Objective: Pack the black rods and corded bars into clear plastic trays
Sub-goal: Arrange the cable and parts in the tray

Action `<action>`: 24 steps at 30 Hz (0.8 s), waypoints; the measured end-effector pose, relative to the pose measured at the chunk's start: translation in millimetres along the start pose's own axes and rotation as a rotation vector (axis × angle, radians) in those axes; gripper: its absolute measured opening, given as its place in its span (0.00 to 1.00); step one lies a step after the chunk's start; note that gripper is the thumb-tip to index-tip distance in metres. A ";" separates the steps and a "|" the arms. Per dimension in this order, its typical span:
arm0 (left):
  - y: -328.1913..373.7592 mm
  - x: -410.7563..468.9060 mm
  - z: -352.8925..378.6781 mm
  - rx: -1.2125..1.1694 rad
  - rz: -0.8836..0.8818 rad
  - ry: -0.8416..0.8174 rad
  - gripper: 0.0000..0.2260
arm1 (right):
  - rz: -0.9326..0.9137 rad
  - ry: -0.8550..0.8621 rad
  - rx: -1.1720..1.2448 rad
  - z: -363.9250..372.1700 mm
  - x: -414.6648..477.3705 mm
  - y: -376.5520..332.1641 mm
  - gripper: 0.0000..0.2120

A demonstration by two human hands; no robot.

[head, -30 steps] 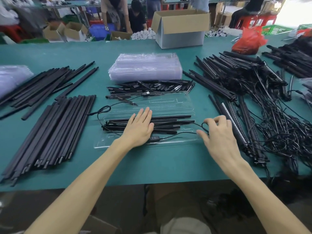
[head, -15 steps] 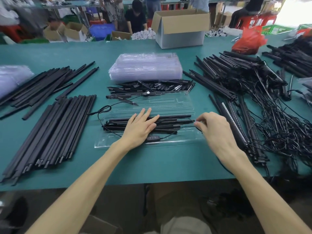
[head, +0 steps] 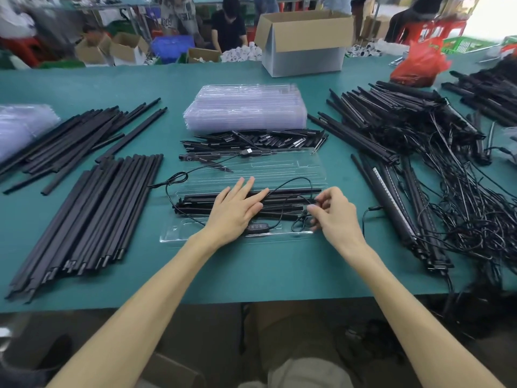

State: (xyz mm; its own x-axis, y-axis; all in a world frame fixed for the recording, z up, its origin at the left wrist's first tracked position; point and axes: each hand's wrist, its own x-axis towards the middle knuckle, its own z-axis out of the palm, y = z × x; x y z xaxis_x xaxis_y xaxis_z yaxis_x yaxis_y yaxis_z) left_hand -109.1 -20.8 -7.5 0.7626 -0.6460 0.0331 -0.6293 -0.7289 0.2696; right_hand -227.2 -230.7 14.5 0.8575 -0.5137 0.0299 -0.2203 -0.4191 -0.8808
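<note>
One open clear tray (head: 279, 169) near the front table edge, holding a few black rods (head: 291, 191) too overlapped to count, one cord (head: 300, 178) and one button controller (head: 256, 227). Two hands on it: left hand (head: 233, 211), right hand (head: 334, 212). Left of the tray, two rod piles, near pile (head: 92, 214) and far pile (head: 84, 135), each too many to count. Behind the tray, one scatter of short black pieces (head: 257, 140) and one stack of trays (head: 246, 107). Right of the tray, two tangled heaps of corded bars, nearer heap (head: 419, 163) and farther heap (head: 489, 93). Far behind the tray, one large cardboard box (head: 305, 43), two small boxes (head: 92, 50), one blue crate (head: 172, 47), one red bag (head: 419, 63).
</note>
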 end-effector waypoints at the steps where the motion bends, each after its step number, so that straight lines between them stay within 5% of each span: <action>1: 0.5 0.3 0.2 -0.019 0.002 0.005 0.20 | -0.063 0.009 -0.137 -1.9 -0.1 0.5 0.10; 4: 5.5 0.1 -0.6 -0.077 0.038 0.088 0.19 | -0.144 0.035 -0.338 -9.2 -0.5 -2.8 0.12; 7: 15.0 2.1 -2.0 -0.086 0.114 0.204 0.19 | -0.087 0.008 -0.235 -15.4 -2.8 -1.3 0.14; 12: 32.6 9.1 -6.6 -0.241 0.015 0.144 0.24 | -0.028 0.013 -0.186 -18.6 -7.7 3.3 0.14; 19: 40.8 10.3 -14.9 -0.514 -0.046 0.165 0.07 | -0.004 -0.037 -0.122 -14.2 -9.0 -0.1 0.13; 24: 46.4 13.0 -15.5 -0.392 -0.096 0.095 0.18 | -0.072 -0.047 -0.265 -13.5 -9.2 1.7 0.15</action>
State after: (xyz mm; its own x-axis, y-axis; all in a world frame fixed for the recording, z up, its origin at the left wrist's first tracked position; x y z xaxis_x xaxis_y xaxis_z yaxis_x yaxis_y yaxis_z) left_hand -126.1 -59.6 20.4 0.8368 -0.5425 0.0735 -0.4640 -0.6315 0.6212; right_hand -241.7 -236.9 19.0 0.8945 -0.4429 0.0610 -0.2663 -0.6376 -0.7229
